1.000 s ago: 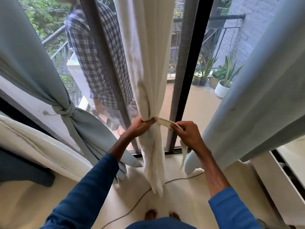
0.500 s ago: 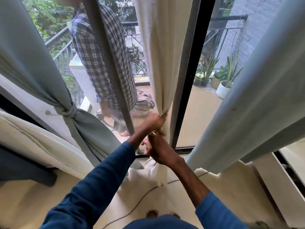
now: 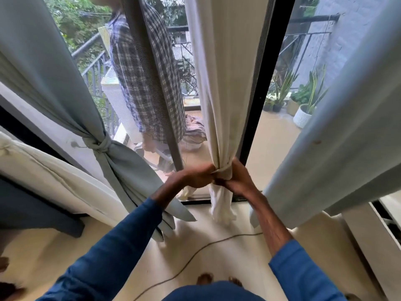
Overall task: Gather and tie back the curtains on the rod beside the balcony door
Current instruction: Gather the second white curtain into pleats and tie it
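A cream curtain (image 3: 219, 83) hangs down the middle, in front of the black door frame (image 3: 267, 88). It is bunched tight at waist height, where a cream tie band (image 3: 225, 173) wraps it. My left hand (image 3: 195, 178) grips the bunch from the left. My right hand (image 3: 238, 181) grips it from the right, and the two hands touch. The curtain's loose tail (image 3: 221, 207) hangs below them. A pale blue curtain (image 3: 65, 88) on the left is knotted back (image 3: 99, 144). Another pale blue curtain (image 3: 347, 127) hangs loose on the right.
A person in a checked shirt (image 3: 149, 83) stands on the balcony behind the mesh screen. Potted plants (image 3: 303, 105) sit at the balcony's far right. A thin cable (image 3: 195, 253) runs across the floor near my bare feet (image 3: 217, 279). A white cushion (image 3: 54, 170) lies at left.
My right hand carried the tie band from the right, passed around the bunched curtain, and now both hands clasp it together. The cream curtain has shifted right, toward the door frame.
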The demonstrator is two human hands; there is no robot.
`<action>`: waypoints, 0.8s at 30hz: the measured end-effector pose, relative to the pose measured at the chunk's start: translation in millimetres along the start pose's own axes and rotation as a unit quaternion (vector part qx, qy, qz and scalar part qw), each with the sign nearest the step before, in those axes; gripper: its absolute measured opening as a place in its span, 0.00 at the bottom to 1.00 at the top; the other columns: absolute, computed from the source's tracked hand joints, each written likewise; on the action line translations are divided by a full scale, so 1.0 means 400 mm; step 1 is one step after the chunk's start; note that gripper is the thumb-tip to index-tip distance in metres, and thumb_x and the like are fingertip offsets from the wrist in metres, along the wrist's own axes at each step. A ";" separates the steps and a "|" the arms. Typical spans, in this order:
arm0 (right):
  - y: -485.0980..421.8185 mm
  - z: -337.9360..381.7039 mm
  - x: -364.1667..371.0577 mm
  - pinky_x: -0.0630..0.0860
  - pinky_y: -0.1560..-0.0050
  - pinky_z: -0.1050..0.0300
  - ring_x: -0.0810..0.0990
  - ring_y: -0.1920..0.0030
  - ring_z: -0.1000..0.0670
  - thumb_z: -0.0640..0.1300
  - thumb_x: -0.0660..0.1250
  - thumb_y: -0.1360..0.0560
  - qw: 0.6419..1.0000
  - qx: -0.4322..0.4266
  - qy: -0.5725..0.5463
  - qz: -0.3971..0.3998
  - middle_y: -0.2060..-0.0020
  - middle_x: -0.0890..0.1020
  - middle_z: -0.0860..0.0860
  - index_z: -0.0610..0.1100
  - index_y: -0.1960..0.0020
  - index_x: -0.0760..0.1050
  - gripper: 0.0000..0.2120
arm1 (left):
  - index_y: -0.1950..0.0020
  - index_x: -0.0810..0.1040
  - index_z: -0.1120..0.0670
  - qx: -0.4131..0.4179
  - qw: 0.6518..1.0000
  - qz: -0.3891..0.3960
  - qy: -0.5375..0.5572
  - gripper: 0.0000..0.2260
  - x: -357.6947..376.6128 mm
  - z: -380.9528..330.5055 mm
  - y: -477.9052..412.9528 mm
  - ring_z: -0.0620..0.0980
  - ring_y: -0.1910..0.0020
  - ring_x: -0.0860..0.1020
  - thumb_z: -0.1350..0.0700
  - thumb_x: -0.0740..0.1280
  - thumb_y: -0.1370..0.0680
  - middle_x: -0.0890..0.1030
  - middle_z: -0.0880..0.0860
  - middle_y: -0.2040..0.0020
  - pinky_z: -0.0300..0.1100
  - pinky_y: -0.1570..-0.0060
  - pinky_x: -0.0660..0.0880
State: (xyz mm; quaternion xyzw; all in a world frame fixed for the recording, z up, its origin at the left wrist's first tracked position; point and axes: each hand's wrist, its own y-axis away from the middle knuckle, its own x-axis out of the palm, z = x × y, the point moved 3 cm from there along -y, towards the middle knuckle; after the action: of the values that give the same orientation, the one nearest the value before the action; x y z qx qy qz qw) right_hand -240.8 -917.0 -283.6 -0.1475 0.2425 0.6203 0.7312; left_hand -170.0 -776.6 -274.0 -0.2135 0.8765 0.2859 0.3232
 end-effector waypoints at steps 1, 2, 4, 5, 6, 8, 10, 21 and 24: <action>-0.005 0.010 0.012 0.73 0.48 0.62 0.80 0.42 0.49 0.40 0.82 0.35 1.000 -0.018 0.002 0.000 0.45 0.83 0.49 0.41 0.35 0.76 0.31 | 0.39 0.75 0.57 0.011 0.999 0.015 -0.038 0.11 -0.002 -0.012 0.012 0.49 0.49 0.74 0.64 0.59 0.18 0.78 0.53 0.46 0.41 0.46 0.74; -0.006 0.022 0.020 0.75 0.48 0.59 0.81 0.42 0.48 0.37 0.79 0.32 0.999 -0.033 0.011 0.000 0.46 0.84 0.46 0.39 0.38 0.80 0.23 | 0.39 0.76 0.58 0.013 0.997 0.028 -0.071 0.11 -0.009 -0.019 0.021 0.50 0.48 0.75 0.65 0.59 0.19 0.78 0.55 0.46 0.43 0.45 0.73; -0.004 0.021 0.029 0.77 0.47 0.55 0.82 0.43 0.48 0.33 0.74 0.28 0.998 -0.054 0.017 0.001 0.47 0.86 0.43 0.37 0.42 0.83 0.14 | 0.46 0.79 0.60 0.015 0.994 0.045 -0.102 0.09 -0.034 -0.025 0.043 0.47 0.57 0.75 0.62 0.59 0.18 0.79 0.53 0.54 0.43 0.53 0.73; -0.001 0.016 0.029 0.76 0.48 0.58 0.81 0.43 0.50 0.33 0.72 0.27 0.998 -0.058 0.020 0.003 0.47 0.86 0.44 0.37 0.42 0.83 0.14 | 0.49 0.79 0.60 0.019 0.995 0.046 -0.088 0.10 -0.052 -0.025 0.055 0.44 0.63 0.74 0.58 0.60 0.17 0.78 0.50 0.59 0.40 0.58 0.71; 0.000 0.011 0.027 0.74 0.52 0.65 0.80 0.44 0.52 0.33 0.71 0.27 0.998 -0.054 0.025 0.006 0.48 0.85 0.46 0.38 0.41 0.83 0.14 | 0.52 0.79 0.58 0.023 0.998 0.032 -0.053 0.12 -0.069 -0.020 0.064 0.41 0.67 0.73 0.53 0.61 0.16 0.77 0.48 0.62 0.36 0.62 0.71; -0.001 -0.001 0.023 0.71 0.57 0.73 0.79 0.45 0.54 0.32 0.70 0.26 0.999 -0.043 0.019 0.020 0.50 0.84 0.50 0.37 0.41 0.82 0.14 | 0.54 0.78 0.55 0.050 0.998 -0.026 0.030 0.11 -0.105 -0.017 0.092 0.38 0.68 0.73 0.50 0.63 0.17 0.77 0.51 0.63 0.33 0.65 0.72; -0.002 -0.011 0.023 0.74 0.54 0.68 0.81 0.44 0.52 0.33 0.70 0.26 0.998 -0.040 0.023 0.036 0.50 0.83 0.52 0.38 0.41 0.82 0.14 | 0.53 0.79 0.57 0.098 0.990 -0.088 0.054 0.11 -0.135 -0.010 0.111 0.42 0.66 0.75 0.52 0.64 0.17 0.78 0.58 0.62 0.38 0.63 0.74; 0.000 -0.027 0.082 0.77 0.40 0.47 0.81 0.38 0.43 0.44 0.75 0.28 0.998 0.023 0.021 0.058 0.42 0.84 0.43 0.42 0.39 0.81 0.18 | 0.47 0.80 0.60 0.130 0.930 -0.306 -0.155 0.16 -0.051 -0.011 0.011 0.62 0.42 0.75 0.57 0.61 0.30 0.80 0.62 0.44 0.54 0.41 0.71; -0.003 -0.052 0.075 0.78 0.41 0.49 0.81 0.40 0.44 0.40 0.74 0.28 0.999 0.043 -0.015 0.030 0.44 0.85 0.44 0.39 0.41 0.82 0.15 | 0.44 0.80 0.59 0.058 0.948 -0.306 -0.071 0.20 -0.043 0.010 -0.009 0.59 0.47 0.78 0.48 0.64 0.30 0.81 0.58 0.46 0.54 0.47 0.76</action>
State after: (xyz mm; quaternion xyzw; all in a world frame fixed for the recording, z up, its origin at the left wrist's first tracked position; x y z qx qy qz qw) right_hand -239.7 -903.1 -317.2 -0.0991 0.2621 0.6332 0.7215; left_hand -154.3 -773.6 -265.9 -0.4315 0.7590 0.1359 0.4682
